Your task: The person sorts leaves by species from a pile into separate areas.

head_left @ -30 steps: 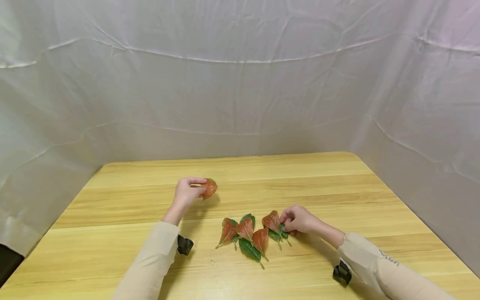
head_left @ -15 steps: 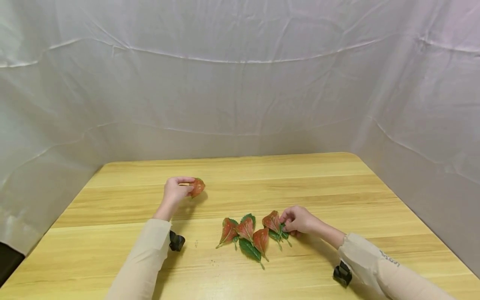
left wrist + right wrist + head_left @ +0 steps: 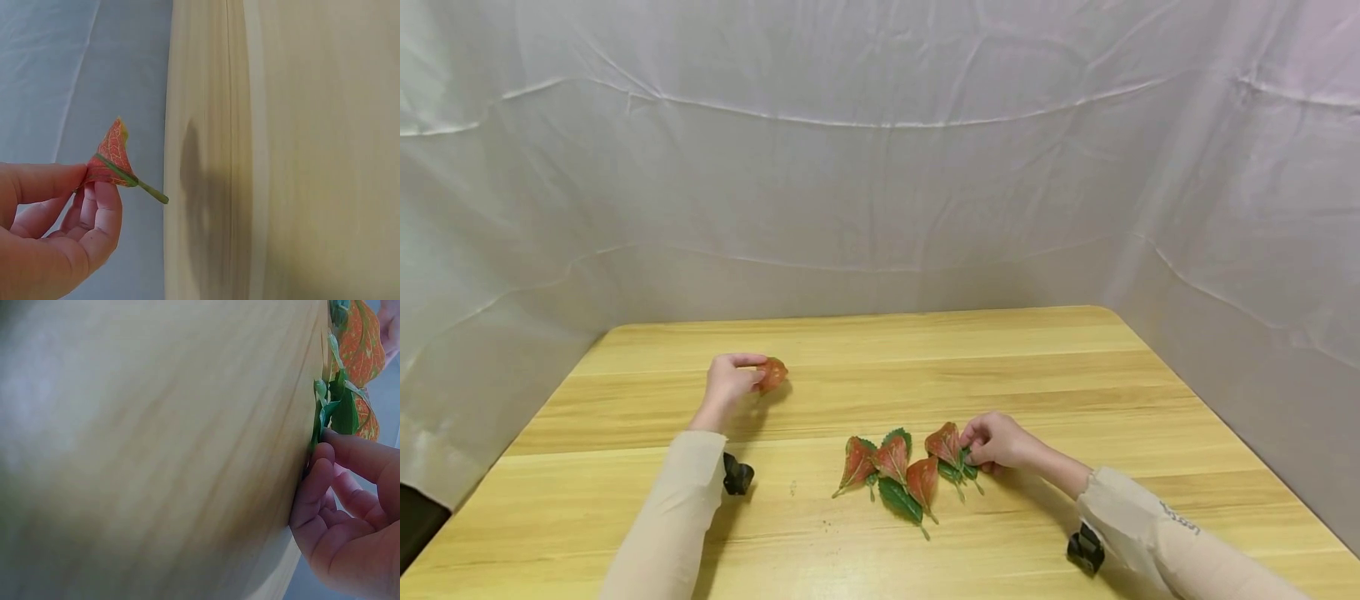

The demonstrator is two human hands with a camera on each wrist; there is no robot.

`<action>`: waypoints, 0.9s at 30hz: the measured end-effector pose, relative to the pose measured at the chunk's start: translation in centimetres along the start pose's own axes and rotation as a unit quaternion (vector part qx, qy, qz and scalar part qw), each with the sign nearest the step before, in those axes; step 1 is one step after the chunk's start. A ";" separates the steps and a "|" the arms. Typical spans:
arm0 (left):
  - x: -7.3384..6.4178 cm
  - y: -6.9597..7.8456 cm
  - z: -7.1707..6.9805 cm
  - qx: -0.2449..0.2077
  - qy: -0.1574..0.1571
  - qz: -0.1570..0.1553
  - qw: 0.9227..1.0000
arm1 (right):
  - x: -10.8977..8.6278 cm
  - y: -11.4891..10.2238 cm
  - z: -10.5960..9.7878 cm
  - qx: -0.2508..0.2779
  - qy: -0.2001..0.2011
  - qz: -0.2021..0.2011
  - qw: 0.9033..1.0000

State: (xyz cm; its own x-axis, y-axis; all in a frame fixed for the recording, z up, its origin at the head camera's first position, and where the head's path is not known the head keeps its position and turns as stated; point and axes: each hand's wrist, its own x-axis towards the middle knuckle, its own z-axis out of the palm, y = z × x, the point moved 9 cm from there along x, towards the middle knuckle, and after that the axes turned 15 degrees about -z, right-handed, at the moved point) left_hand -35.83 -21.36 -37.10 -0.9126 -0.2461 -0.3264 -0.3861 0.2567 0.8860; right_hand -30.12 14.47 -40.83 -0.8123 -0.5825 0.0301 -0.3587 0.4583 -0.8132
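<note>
My left hand (image 3: 727, 382) pinches a red artificial leaf (image 3: 772, 375) between thumb and fingers, held above the table at the back left. In the left wrist view that leaf (image 3: 114, 153) shows pale veins and a green stem pointing away from the hand. My right hand (image 3: 996, 442) is at the right end of a small pile of leaves, thumb and forefinger pinching the edge of a green leaf (image 3: 344, 412). Beside those fingers a red leaf (image 3: 943, 442) overlaps green ones. Further left in the pile lie more red leaves (image 3: 891, 458) and a green leaf (image 3: 899, 498).
The wooden table (image 3: 625, 392) has a rounded far right corner. Pale grey fabric (image 3: 880, 192) hangs behind and along both sides. Black wrist cameras (image 3: 738, 475) sit under both sleeves. Dark specks lie on the table left of the pile.
My left hand has moved left across the back of the table, carrying the red leaf. The right hand and the pile have stayed in place.
</note>
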 end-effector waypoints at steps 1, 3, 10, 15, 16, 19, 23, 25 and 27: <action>0.1 -0.1 -0.1 -0.001 0.000 -0.003 1.000 | 0.0 0.0 0.0 -0.001 0.000 0.000 1.000; 0.4 -0.3 -0.4 0.000 0.001 -0.008 1.000 | 0.1 0.0 0.0 -0.004 -0.001 -0.001 1.000; 0.7 -0.8 -1.1 0.009 0.007 -0.006 1.000 | 0.1 0.0 -0.1 -0.010 -0.003 -0.001 1.000; 1.2 -1.4 -1.6 0.013 0.012 -0.012 1.000 | 0.0 -0.1 -0.2 -0.007 -0.001 0.000 1.000; 1.3 -1.5 -1.7 0.012 0.012 -0.013 1.000 | 0.0 -0.1 -0.2 -0.006 -0.001 -0.001 1.000; 1.5 -1.7 -1.8 0.009 0.016 -0.017 1.000 | 0.0 -0.1 -0.2 -0.004 -0.001 -0.003 1.000; 1.6 -1.9 -1.8 0.005 0.021 -0.018 1.000 | 0.0 -0.2 -0.2 -0.005 -0.003 -0.005 1.000; 1.6 -2.0 -1.9 0.004 0.025 -0.019 0.999 | -0.1 -0.1 -0.1 -0.005 -0.003 -0.005 1.000; 1.6 -2.0 -2.0 0.003 0.030 -0.021 0.999 | 0.0 0.0 -0.1 -0.004 -0.003 -0.002 1.000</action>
State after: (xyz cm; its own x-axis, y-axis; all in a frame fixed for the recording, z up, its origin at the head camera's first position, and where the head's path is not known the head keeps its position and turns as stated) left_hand -36.19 -24.17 -38.73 -0.8859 -0.3129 -0.3425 -0.4249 0.2509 0.8698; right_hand -30.12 14.57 -40.70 -0.8077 -0.5889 0.0305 -0.3662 0.4603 -0.8087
